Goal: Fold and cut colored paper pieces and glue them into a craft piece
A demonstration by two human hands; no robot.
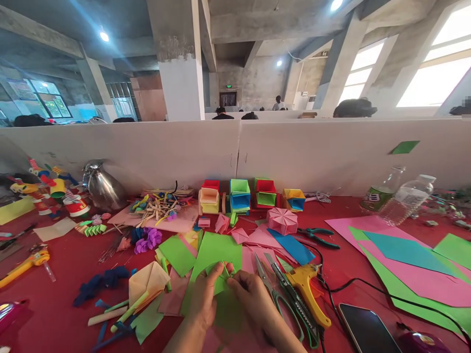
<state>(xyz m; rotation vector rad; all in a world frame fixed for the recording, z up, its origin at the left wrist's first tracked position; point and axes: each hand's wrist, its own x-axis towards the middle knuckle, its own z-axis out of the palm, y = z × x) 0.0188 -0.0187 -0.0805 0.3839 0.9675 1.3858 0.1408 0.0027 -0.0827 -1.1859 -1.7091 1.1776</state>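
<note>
Both hands meet over a green sheet (215, 247) at the near middle of the red table. My left hand (206, 296) pinches a small folded green paper (220, 283) between thumb and fingers. At its right side, the fingertips of my right hand (252, 296) close on the same piece. Scissors (277, 299), a box cutter (292, 294) and a yellow glue gun (309, 294) lie just right of my right hand. Beige folded paper (147, 282) and rolled strips are to the left of my left hand.
Stacked coloured paper boxes (240, 196) line the white partition (176, 147). A steel jug (105, 189) stands back left, clear bottles (408, 198) back right. Coloured sheets (408, 250), a black cable (386, 289) and a phone (368, 328) lie right. Heads show beyond the partition.
</note>
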